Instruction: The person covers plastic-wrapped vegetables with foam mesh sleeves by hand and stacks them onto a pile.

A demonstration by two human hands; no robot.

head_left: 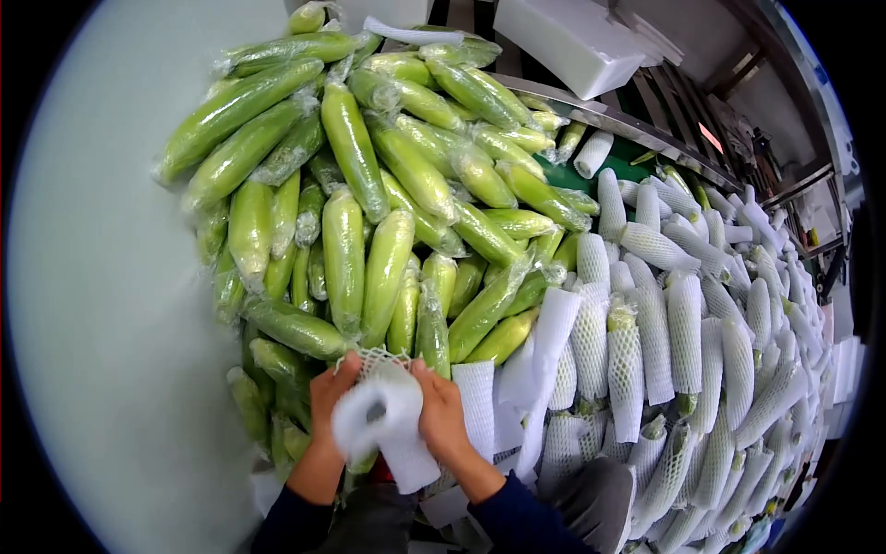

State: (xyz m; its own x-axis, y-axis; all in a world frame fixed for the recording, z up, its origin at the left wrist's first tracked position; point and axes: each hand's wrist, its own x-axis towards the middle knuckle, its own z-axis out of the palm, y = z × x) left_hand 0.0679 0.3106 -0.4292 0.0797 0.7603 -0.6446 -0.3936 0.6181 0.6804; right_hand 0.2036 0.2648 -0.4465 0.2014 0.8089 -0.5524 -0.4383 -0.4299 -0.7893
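Observation:
Both of my hands hold a white foam net sleeve (pixel 395 415) between them, low in the middle of the view. My left hand (pixel 330 399) grips its left edge and my right hand (pixel 445 417) its right edge, thumbs up. The mesh is stretched at the top, and a round opening shows in a rolled white part nearer my body. Just beyond my hands lies a pile of green, plastic-wrapped long vegetables (pixel 343 258). Whether anything is inside the held sleeve cannot be made out.
Many vegetables in white foam nets (pixel 683 323) are heaped on the right. Loose white sleeves (pixel 550 355) lie beside my right hand. A white foam block (pixel 577 46) rests near a metal rail (pixel 637 120) at the back. A pale surface (pixel 120 277) spans the left.

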